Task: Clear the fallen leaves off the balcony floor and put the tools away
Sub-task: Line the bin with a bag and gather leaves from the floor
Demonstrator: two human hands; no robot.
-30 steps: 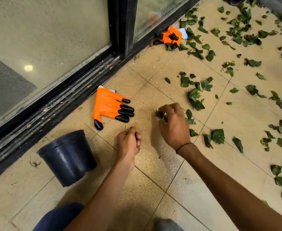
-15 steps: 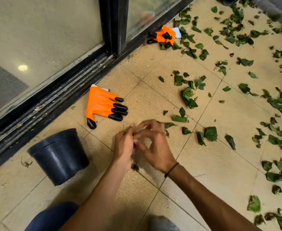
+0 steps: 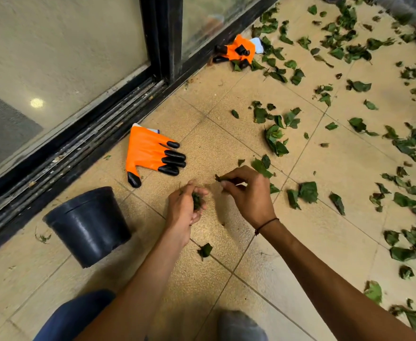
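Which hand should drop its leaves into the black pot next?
Left hand: it grips a bunch of leaves and is nearer the black pot. Right hand is farther, pinching one leaf.

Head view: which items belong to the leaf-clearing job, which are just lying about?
Job:
- scattered green leaves on the tile floor
- black plastic pot
- flat orange glove with black fingertips
- crumpled orange glove by the door
- left hand, right hand, both gripping leaves

Lying about:
- black sliding-door track

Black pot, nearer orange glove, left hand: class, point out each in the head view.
black pot point(image 3: 88, 225), head view, on its side wall.
nearer orange glove point(image 3: 145, 150), head view, on the orange palm.
left hand point(image 3: 184, 207), head view, on its back, fingers curled round leaves.
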